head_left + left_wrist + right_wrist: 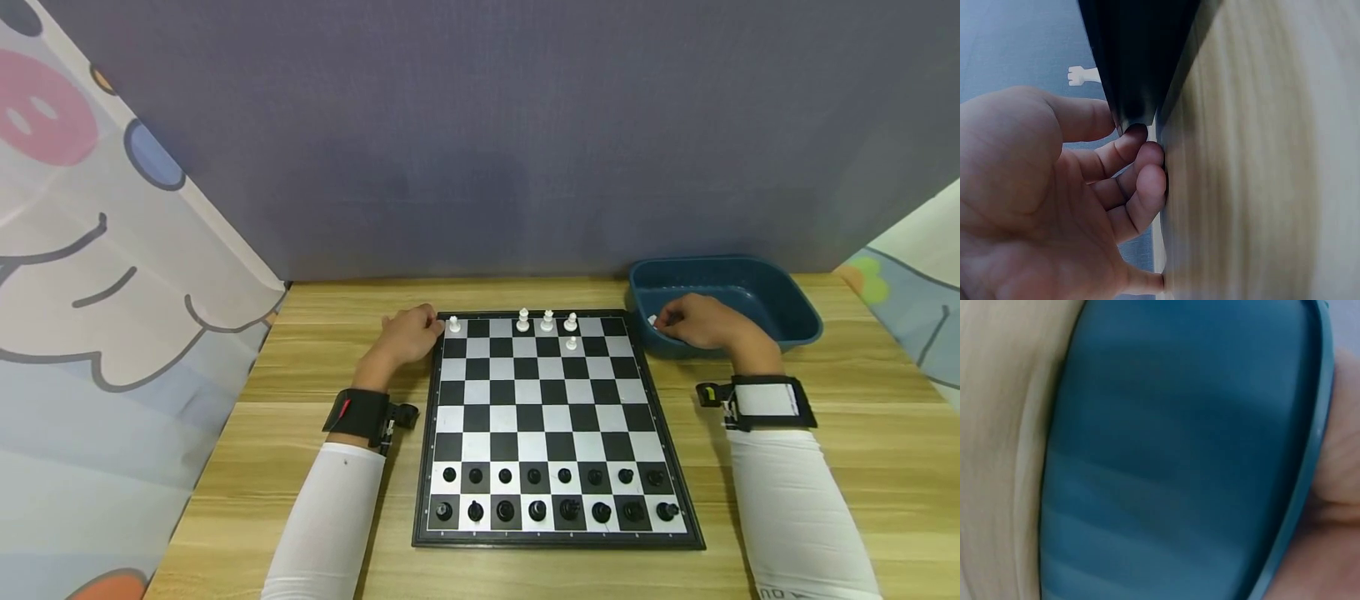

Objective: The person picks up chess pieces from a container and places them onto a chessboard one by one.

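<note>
I am getting soft, even light on the head feed, faint shadows falling on the grey fabric partition [465,100]. The pale wood-grain worktop [1247,156] is blurring on the left wrist feed; the dark-blue plastic basin [1172,450] is looking unfocused on the right.

The deep-blue rectangular tub with rounded corners [1147,450] looks like smooth plastic with a soft sheen. The flat black-and-white chequered board [528,392] is smooth-faced, its rim plastic-looking. Small white chess pieces [522,322] and small black chess pieces [537,511] appear plastic too. The yellow-brown tabletop [315,375] shows wood grain; the tall grey backdrop [487,167] looks like matt cloth.
</note>
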The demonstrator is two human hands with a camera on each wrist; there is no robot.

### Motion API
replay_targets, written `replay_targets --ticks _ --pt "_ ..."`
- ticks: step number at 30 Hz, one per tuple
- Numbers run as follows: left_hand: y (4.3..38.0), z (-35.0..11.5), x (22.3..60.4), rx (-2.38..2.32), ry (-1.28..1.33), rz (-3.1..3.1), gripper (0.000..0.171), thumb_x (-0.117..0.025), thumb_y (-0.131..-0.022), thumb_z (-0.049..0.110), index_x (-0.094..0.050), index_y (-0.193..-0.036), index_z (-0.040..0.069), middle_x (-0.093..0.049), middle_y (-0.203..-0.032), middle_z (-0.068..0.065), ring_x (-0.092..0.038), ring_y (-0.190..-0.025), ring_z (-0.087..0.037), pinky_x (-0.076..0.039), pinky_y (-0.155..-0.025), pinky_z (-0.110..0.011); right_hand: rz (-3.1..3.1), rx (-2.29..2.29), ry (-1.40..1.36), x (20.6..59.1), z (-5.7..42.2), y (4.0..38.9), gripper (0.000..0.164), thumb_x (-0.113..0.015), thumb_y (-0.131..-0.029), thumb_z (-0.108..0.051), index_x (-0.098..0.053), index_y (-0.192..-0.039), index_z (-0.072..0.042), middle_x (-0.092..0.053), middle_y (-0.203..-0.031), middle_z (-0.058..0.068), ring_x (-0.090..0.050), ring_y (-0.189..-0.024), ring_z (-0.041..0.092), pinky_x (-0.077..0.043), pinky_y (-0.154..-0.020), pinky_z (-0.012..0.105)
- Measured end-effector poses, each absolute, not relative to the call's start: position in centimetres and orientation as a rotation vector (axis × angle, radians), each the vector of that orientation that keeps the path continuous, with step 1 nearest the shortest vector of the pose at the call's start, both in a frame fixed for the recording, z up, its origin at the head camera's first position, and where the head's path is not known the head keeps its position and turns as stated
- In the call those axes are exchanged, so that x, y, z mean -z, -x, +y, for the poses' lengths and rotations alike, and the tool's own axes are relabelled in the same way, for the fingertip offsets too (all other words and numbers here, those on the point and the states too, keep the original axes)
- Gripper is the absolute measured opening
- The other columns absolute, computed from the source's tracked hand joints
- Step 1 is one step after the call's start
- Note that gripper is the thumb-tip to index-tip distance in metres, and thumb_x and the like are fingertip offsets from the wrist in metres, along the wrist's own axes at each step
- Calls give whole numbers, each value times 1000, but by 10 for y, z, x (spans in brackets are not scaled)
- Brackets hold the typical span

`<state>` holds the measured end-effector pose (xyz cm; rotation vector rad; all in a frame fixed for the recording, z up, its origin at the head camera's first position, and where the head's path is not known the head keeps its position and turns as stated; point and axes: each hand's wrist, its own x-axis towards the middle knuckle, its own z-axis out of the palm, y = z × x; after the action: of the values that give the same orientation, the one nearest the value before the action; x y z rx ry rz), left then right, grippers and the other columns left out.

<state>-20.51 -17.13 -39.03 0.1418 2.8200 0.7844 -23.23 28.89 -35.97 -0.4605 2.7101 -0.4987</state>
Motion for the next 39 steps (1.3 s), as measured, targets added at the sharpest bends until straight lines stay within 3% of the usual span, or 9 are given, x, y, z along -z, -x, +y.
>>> replay_targets --ticks 15,23,32,39 --pt "205 -170 390 -787 -142 2818 24 -44 -108 27 -51 -94 9 -46 -75 -3 -57 -91 -30 -5 -121 -77 2722 501 412 364 287 236 26 -58 -101 -18 -73 -107 1 -72 -109 20 -65 -98 34 -53 -87 58" --pt "205 -171 389 -776 -149 2827 23 -44 -108 26 -53 -96 8 -46 -75 -3 -59 -98 -33 -6 -120 -78 2742 492 438 364 288 236 25 -60 -101 -20 -74 -104 0 -73 -100 15 -61 -87 27 -53 -78 49" --pt "206 -172 392 -780 -136 2816 24 -44 -108 27 -57 -103 7 -51 -77 -4 -61 -102 -34 -4 -121 -77 2791 526 437 363 288 235 21 -60 -100 -23 -71 -97 -5 -67 -88 7 -56 -80 23 -44 -69 34" --pt "207 -172 392 -787 -139 2818 24 -45 -108 28 -56 -100 8 -50 -77 -4 -59 -99 -33 -5 -121 -77 2895 652 436 360 288 235 15 -67 -96 -16 -69 -99 -2 -74 -87 10 -65 -75 17 -48 -65 32"
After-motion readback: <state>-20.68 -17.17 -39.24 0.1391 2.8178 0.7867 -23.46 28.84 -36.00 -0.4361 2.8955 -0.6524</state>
